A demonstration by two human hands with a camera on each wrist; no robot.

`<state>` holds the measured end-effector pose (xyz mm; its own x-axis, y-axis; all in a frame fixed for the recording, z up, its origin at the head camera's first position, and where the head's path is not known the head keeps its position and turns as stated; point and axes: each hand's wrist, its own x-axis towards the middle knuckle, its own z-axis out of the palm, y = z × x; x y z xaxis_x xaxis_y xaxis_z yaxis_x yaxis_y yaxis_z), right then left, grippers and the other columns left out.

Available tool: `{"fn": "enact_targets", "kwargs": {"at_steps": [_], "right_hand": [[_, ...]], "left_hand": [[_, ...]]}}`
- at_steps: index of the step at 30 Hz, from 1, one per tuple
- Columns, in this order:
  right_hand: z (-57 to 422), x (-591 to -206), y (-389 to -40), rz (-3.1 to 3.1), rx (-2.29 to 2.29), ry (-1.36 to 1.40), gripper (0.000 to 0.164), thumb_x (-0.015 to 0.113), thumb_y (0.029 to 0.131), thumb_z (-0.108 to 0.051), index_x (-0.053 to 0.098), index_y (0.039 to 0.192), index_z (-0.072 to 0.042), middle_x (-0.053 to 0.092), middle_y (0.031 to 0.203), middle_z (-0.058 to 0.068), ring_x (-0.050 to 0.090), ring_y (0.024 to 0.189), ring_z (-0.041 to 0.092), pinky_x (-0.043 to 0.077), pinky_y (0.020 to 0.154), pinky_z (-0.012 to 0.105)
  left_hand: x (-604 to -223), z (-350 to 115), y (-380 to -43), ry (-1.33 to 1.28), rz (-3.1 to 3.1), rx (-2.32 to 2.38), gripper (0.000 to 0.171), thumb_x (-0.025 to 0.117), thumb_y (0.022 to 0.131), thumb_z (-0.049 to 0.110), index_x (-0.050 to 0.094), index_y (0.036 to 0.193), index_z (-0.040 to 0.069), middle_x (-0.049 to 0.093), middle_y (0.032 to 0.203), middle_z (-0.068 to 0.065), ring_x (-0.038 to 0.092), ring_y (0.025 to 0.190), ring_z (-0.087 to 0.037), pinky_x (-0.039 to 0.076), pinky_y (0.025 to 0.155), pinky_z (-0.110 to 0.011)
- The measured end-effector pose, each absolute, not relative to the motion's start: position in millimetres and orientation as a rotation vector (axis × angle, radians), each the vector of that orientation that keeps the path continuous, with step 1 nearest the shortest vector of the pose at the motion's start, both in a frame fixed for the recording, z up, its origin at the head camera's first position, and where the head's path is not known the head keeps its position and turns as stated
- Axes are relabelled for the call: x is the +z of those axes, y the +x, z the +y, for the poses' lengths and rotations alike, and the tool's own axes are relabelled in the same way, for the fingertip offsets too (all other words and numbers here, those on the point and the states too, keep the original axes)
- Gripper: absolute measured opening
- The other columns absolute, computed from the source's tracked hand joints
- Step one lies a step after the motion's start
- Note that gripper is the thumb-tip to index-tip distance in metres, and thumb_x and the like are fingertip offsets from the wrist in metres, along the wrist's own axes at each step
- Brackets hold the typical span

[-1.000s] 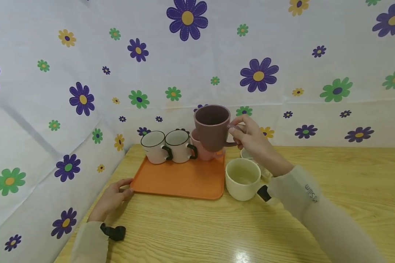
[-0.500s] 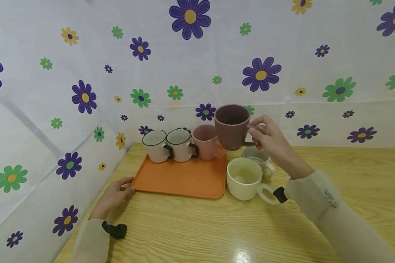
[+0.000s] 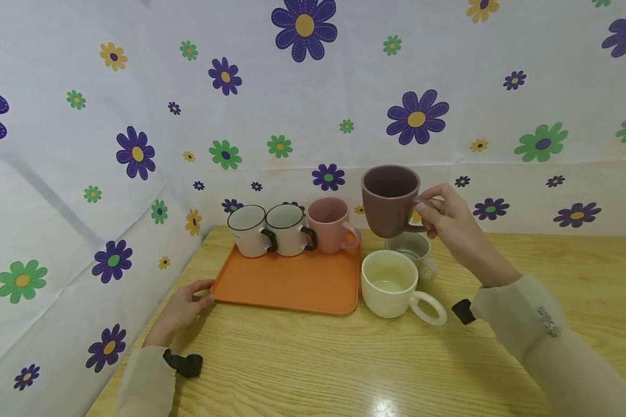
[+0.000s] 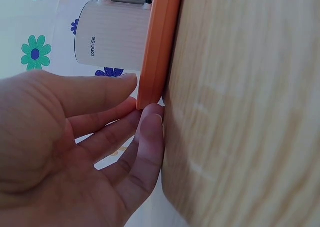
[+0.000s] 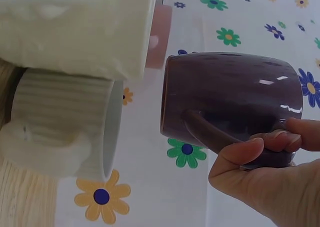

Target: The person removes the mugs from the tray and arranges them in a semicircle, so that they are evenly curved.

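My right hand [image 3: 451, 223] pinches the handle of a dark purple-brown mug [image 3: 390, 202], holding it upright in the air. The mug hangs just above a grey ribbed mug [image 3: 409, 246], whose side and pale handle show in the right wrist view. In front of that one stands a cream mug [image 3: 388, 286] with a large ring handle. My left hand [image 3: 185, 310] grips the near left corner of an orange tray [image 3: 287, 284] between thumb and fingers. Along the tray's back stand two white mugs [image 3: 247, 231] with black handles and a pink mug [image 3: 328, 226].
The tray and mugs stand on a wooden table [image 3: 292, 359]. White cloth [image 3: 292, 98] printed with flowers rises behind the table and along its left side. The cream mug stands close beside the tray's right edge.
My right hand has carried the dark mug rightward, from in front of the pink mug to above the grey one. The pink mug now shows fully. My left hand stays at the tray corner.
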<state>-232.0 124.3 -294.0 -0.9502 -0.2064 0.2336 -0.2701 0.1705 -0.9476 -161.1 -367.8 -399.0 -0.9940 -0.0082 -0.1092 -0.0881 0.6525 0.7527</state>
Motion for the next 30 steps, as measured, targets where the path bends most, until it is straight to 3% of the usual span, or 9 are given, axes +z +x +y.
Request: {"fn": "enact_targets", "kwargs": {"at_steps": [8,20,30], "right_hand": [[142,-296,-235,-2.368,1.846,0.436,0.012,0.042,0.109,-0.009,0.040,0.120,-0.004,0.049,0.080,-0.002,0.044,0.072,0.014,0.042,0.062,0.024],[166,-302,-240,-2.345,1.782,0.388,0.007,0.044,0.109,-0.010,0.043,0.116,-0.010,0.053,0.079,-0.009,0.045,0.071,0.011,0.041,0.061,0.023],[185,-313,-242,-2.329,1.758,0.374,0.005,0.044,0.108,-0.010,0.042,0.112,-0.012,0.048,0.075,-0.004,0.043,0.069,0.012,0.040,0.060,0.023]], "left_hand": [[-398,-367,-162,-0.090,2.776,1.256,0.050,0.056,0.105,0.009,0.041,0.147,-0.012,0.048,0.144,-0.033,0.064,0.112,-0.038,0.054,0.085,-0.042],[-396,-366,-162,-0.091,2.786,1.250,0.049,0.056,0.105,0.008,0.041,0.146,-0.014,0.050,0.141,-0.034,0.066,0.108,-0.037,0.055,0.082,-0.041],[-400,-368,-162,-0.107,2.781,1.258,0.049,0.057,0.104,0.008,0.043,0.145,-0.013,0.057,0.134,-0.032,0.066,0.100,-0.029,0.053,0.079,-0.037]]}}
